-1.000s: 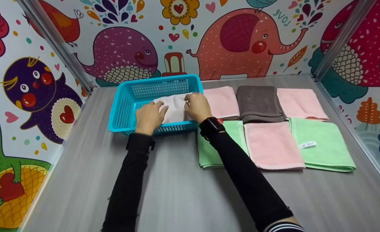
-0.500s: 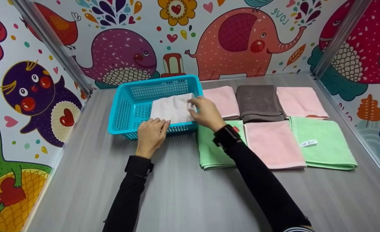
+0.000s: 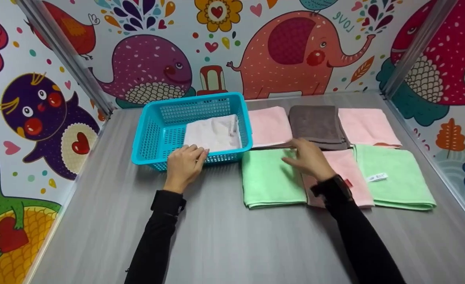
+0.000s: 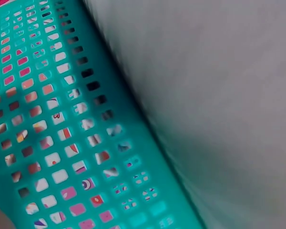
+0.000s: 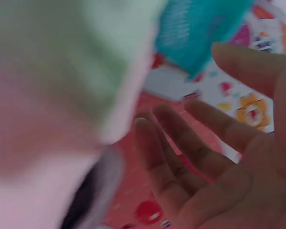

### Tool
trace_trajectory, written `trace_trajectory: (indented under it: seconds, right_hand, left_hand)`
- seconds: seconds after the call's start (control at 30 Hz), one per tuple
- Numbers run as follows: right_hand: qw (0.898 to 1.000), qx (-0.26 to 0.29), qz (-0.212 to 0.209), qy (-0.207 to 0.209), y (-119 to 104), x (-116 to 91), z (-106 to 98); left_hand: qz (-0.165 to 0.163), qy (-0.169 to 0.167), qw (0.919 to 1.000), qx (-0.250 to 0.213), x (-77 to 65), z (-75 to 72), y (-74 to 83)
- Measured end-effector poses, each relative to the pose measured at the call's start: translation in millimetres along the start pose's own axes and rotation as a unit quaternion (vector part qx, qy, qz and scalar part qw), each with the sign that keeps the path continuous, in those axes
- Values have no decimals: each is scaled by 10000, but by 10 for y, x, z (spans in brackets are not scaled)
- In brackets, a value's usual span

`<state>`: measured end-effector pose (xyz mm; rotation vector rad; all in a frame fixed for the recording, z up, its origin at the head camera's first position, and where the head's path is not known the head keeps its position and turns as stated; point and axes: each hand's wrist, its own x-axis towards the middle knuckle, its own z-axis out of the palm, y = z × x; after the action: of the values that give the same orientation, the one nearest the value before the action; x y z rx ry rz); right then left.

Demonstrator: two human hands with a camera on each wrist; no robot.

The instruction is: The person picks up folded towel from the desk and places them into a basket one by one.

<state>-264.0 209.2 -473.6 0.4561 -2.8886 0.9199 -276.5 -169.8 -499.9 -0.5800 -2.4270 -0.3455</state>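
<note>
A blue plastic basket (image 3: 159, 159) stands at the back left, with a folded white towel (image 3: 211, 132) lying in its right half. My left hand (image 3: 184, 165) holds the basket's front rim, its fingers curled over the edge. In the left wrist view the basket's perforated side (image 4: 62, 124) fills the left part. My right hand (image 3: 309, 157) is over the folded towels, fingers apart and holding nothing. Below it lie a green towel (image 3: 272, 181) and a pink towel (image 3: 341, 169). The right wrist view shows that hand (image 5: 214, 167) with fingers spread and the palm visible.
Behind the front towels lie a pink towel (image 3: 268, 126), a brown towel (image 3: 315, 122) and another pink towel (image 3: 368, 126). A second green towel (image 3: 398, 189) with a white label is at the right. Patterned walls (image 3: 216, 51) bound the grey table (image 3: 224, 236).
My right hand has let go of the white towel and moved right, out of the basket to above the folded towels. My left hand went from the white towel to the basket's front rim.
</note>
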Motion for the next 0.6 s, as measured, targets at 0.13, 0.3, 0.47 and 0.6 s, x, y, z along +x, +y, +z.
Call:
trace_trajectory:
  seconds: [0.13, 0.3, 0.47, 0.6]
  right_hand:
    - [9996, -74, -145, -220, 189, -60, 80]
    - [9975, -514, -137, -457, 216, -61, 119]
    - [9924, -1019, -267, -630, 189, -68, 87]
    - [9889, -1137, -509, -807, 131, -64, 86]
  left_hand:
    - [6, -14, 10000, -3, -33, -14, -23]
    - [98, -35, 9999, -20, -45, 11, -40]
    - [141, -35, 9999, 6, 5, 17, -28]
    - [133, -49, 9999, 16, 2, 13, -39]
